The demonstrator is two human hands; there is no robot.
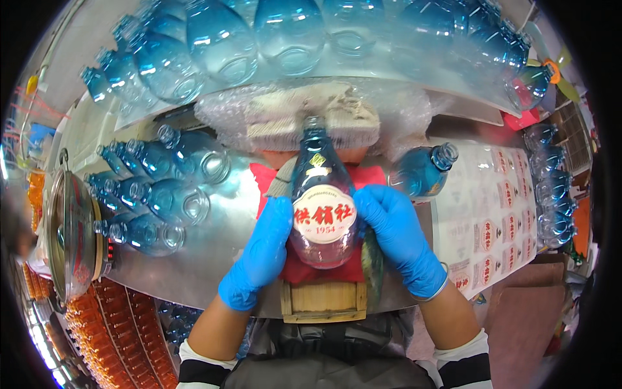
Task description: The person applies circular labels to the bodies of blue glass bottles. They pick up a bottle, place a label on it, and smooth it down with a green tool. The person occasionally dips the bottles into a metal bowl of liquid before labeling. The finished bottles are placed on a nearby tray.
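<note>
In front of me a blue glass bottle point(310, 175) with a narrow neck lies tilted, its mouth pointing away. A round cream label point(324, 236) with red print sits on its front. My left hand point(262, 249), in a blue glove, grips the bottle's left side. The right side is held by my right hand point(396, 236), gloved the same way, with its fingers against the label's edge. Beneath the bottle is a red cloth point(370, 177), partly over a small wooden box-like stand point(324, 298). The fingertips under the bottle are hidden.
Several blue bottles point(152, 198) stand at left, beside a round dial scale point(68, 227). Another bottle point(414, 172) is near my right hand, next to a label sheet point(492, 227). Bubble wrap point(223, 117) and a folded cloth pad point(308, 120) lie ahead. More bottles point(288, 39) line the far shelf.
</note>
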